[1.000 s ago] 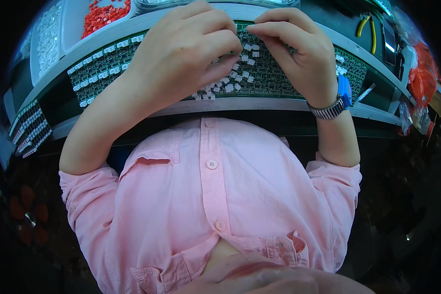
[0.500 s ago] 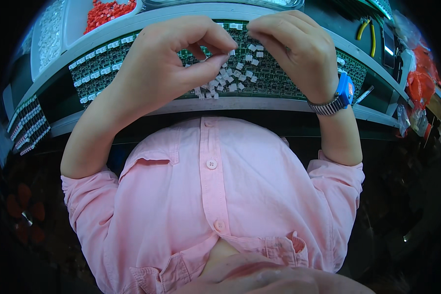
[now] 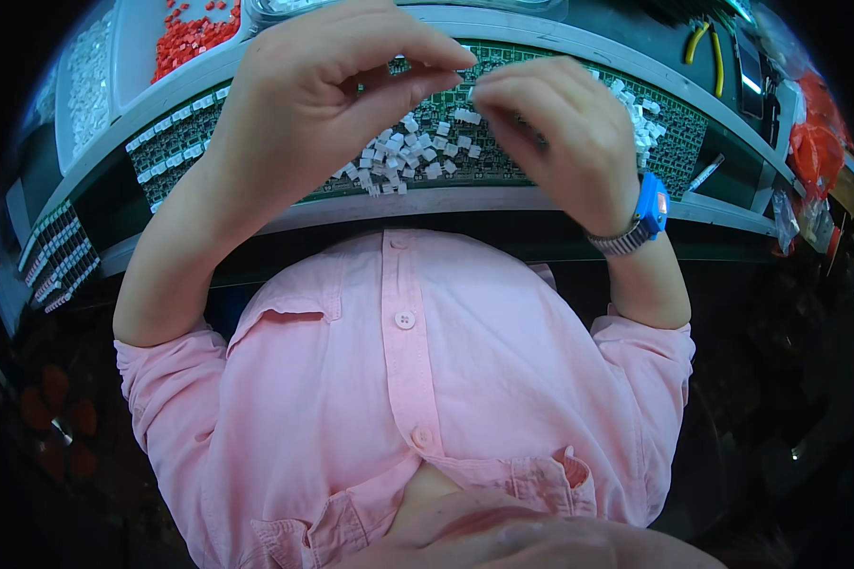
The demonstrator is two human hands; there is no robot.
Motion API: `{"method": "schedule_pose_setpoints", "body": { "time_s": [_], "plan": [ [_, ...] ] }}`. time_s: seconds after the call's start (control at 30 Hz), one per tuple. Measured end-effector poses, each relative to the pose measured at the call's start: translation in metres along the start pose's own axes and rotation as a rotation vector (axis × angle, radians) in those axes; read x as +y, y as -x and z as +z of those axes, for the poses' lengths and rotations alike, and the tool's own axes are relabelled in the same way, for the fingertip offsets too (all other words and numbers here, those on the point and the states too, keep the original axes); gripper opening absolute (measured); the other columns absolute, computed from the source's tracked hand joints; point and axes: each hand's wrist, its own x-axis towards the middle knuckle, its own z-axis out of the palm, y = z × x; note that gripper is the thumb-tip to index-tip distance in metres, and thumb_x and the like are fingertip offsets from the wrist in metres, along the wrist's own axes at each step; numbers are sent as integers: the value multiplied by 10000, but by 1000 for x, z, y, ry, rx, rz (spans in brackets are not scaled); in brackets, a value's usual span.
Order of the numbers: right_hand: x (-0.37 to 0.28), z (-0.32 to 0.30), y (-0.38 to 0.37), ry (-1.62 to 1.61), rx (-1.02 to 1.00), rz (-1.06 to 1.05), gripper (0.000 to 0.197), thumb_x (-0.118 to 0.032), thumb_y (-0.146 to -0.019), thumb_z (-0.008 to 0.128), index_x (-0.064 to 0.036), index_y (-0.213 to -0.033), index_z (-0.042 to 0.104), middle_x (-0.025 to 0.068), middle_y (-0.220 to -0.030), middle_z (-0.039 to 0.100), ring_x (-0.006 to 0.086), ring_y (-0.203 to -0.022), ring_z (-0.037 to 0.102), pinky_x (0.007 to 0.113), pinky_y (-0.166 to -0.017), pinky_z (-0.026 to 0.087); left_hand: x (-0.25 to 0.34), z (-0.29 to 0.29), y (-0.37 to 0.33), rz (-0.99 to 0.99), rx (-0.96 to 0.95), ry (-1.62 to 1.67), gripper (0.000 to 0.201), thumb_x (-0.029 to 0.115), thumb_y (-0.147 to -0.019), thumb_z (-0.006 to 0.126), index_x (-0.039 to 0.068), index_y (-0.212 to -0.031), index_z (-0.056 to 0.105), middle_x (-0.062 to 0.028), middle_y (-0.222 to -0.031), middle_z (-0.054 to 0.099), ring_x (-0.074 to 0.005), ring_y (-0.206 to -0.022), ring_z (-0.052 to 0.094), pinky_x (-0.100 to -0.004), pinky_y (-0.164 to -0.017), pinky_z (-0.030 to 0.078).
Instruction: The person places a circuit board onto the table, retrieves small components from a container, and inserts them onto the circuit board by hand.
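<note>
Both hands meet over a long green circuit board panel. My left hand has thumb and forefinger brought together near the panel's far edge; whatever sits between the tips is too small to make out. Just to the right, my right hand is closed in a pinch, with a small white connector showing at its fingertips. Below the hands lies a loose heap of white connectors. Further white connectors lie on the panel right of my right hand. Rows of seated white connectors run along its left end.
A metal rail borders the panel's near side. Far left stand a bin of clear-white parts and a white tray with red pieces. Yellow-handled pliers and red plastic bags are at right. Stacked boards sit left.
My right hand has come down and left, closer to my left fingertips. White connectors to the right of it, mostly hidden before, now show. The view has shifted slightly.
</note>
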Motion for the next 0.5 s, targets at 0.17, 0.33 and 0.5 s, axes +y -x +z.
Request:
{"method": "schedule_pose_setpoints", "body": {
  "time_s": [0.17,0.33,0.5],
  "plan": [
    [1,-8,0,-90,16,22,223,-19,-798,757,-64,-1013,718,74,-915,698,257,-822,672,344,-710,551,-6,5,-9,121,62,70,257,-37,-872,710,-23,-1128,733,-120,-921,713,-189,-826,681,-273,-703,522],
    [13,-7,-6,-38,63,60,234,8,-868,724,-40,-1096,739,114,-979,715,251,-849,695,326,-741,558,-11,6,-16,190,36,-53,274,-51,-879,672,-41,-1150,718,-139,-952,714,-226,-872,695,-287,-753,533],
    [13,-15,-13,52,-11,47,211,-21,-845,756,-48,-1053,746,98,-948,721,245,-846,697,321,-738,558,-11,6,-15,205,24,-101,257,-49,-862,687,-39,-1117,720,-139,-936,714,-216,-822,686,-281,-718,530]
  ]
}}
